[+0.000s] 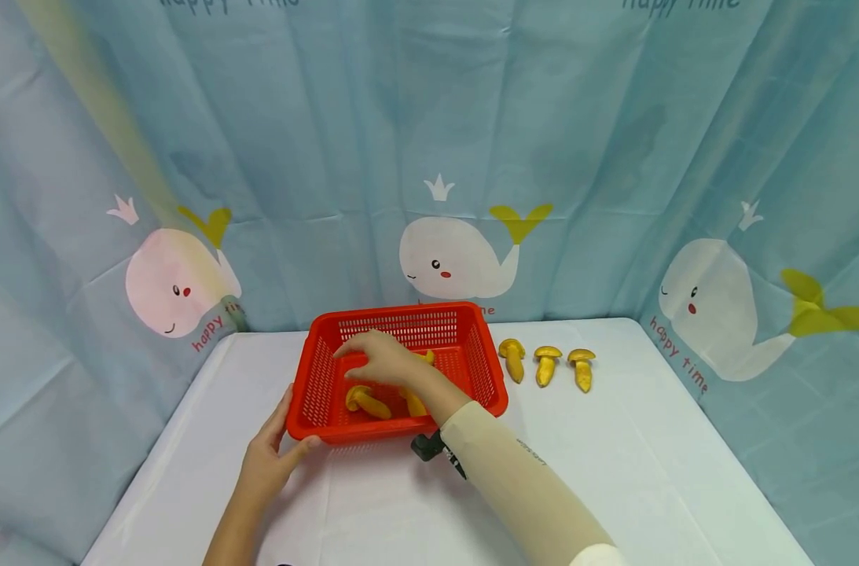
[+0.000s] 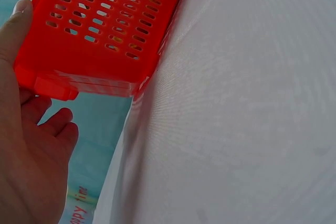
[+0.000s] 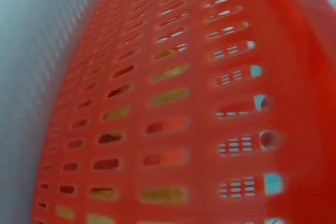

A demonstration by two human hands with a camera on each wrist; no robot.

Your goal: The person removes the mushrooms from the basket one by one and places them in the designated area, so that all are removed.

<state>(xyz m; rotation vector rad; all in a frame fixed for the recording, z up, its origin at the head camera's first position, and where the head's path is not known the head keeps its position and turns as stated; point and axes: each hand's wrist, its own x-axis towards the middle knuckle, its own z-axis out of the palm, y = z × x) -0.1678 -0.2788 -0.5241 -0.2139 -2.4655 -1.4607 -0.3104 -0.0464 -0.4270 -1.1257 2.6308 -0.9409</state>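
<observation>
Basket (image 1: 372, 431) at centre frame, mushrooms (image 1: 368, 402) inside. Left hand (image 1: 266, 460) grips its lower-left corner, likely to steady it. Right hand (image 1: 381, 363) above basket, fingers spread, nothing visibly held. Three mushrooms (image 1: 546, 365) right of centre on counter (image 1: 655, 448), set apart, probably for easy grasping.

A pale blue curtain (image 1: 585, 141) hangs beyond the right hand's fingers (image 1: 351, 345), printed with a white whale (image 1: 446, 255) beneath a small crown (image 1: 439, 189). A second whale (image 1: 162, 271) shows left of the fingers, a third (image 1: 712, 310) far to their right above red lettering (image 1: 680, 354). White cloth (image 1: 655, 464) covers the table below the fingers.
</observation>
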